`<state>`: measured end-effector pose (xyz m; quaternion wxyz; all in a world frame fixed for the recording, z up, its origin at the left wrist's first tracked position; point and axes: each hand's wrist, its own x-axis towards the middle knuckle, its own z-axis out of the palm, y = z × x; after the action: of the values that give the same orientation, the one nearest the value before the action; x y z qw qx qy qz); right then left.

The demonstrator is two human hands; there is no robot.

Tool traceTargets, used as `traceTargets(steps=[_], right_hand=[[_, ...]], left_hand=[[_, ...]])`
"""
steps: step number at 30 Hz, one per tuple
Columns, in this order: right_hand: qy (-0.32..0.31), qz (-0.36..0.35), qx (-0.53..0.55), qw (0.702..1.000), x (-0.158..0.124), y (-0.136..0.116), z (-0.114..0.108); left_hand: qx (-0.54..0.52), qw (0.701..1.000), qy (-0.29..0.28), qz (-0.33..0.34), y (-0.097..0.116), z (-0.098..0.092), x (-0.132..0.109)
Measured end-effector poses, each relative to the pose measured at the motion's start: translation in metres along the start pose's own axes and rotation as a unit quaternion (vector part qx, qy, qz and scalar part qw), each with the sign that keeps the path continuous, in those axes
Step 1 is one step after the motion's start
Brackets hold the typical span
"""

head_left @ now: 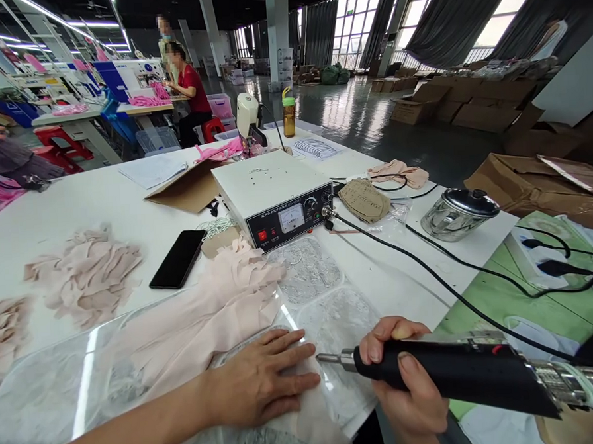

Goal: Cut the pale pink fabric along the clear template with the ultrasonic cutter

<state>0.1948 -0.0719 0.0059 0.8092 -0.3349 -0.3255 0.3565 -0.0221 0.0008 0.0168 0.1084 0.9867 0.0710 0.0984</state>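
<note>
My left hand [268, 381] lies flat with its fingers apart, pressing on thin beige fabric [311, 420] over a clear plastic sheet. My right hand [409, 388] is wrapped round a black handheld ultrasonic welding tool [448, 373]. The tool's narrow metal tip points left, close to the fingertips of my left hand; whether it touches the fabric I cannot tell. More beige fabric [206, 313] runs in a gathered heap from beside my left hand up to the control box [274, 177], which has a dial and a red switch. A black cable leads from the box.
A black phone [178, 259], loose beige strips [88, 273], brown card templates [363, 200], a lidded metal pot [458, 213] and a drink bottle [289, 115] stand or lie on the white table [38, 222]. Cables cross the right side. A person in red [194, 88] sits at sewing machines behind.
</note>
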Motion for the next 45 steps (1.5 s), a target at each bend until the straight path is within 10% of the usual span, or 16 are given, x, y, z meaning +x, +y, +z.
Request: traceTargets(steps=[45], right_hand=[[-0.001,0.011,-0.011,1.000,-0.013,-0.015,0.003]], left_hand=[[0.000,0.999,-0.036,0.005,-0.001,0.003,-0.001]])
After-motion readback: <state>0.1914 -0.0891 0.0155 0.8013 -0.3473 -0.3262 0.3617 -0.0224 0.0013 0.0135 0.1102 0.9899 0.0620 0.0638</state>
